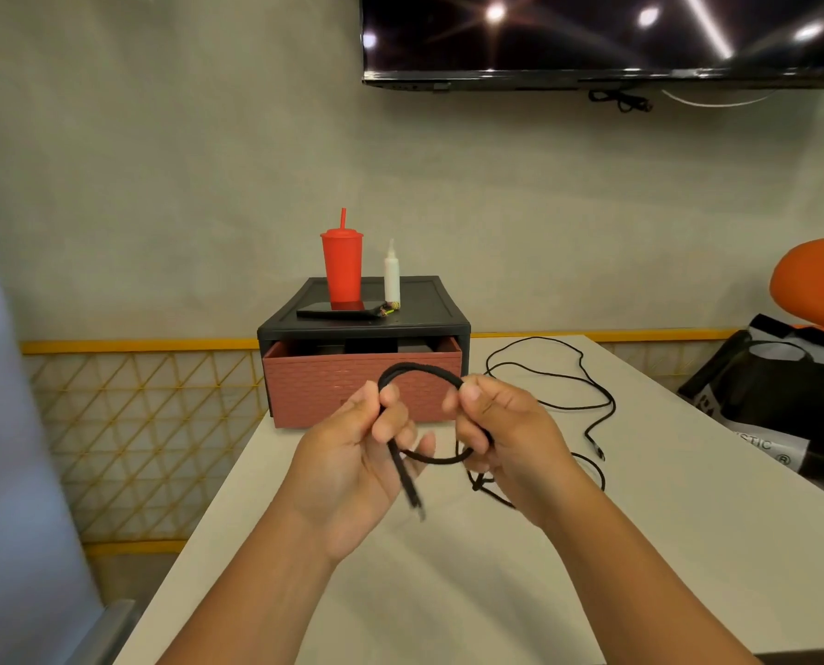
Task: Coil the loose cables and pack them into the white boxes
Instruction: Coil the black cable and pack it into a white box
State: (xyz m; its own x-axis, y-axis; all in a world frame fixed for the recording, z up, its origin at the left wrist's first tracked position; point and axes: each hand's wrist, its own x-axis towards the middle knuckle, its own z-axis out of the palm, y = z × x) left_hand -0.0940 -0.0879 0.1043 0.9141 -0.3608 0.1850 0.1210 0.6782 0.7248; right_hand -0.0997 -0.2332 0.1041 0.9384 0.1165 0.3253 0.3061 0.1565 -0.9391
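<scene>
Black cable (419, 371), limp and light.
Fingers (390, 395) of my left hand (357, 448) and right hand (508, 424) pinch its loops; I'd hold where strands overlap.

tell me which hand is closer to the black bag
Right. The right hand sits left of the black bag; the left hand is farther left, across the cable loop.

One head-worn wide-angle view. It looks forward and down along the table (472, 592) toward the wall (160, 184). The left hand (352, 453) and right hand (511, 434) lie close under the lens, mid-frame; the drawer unit (314, 386) stands farther off, centred.
</scene>
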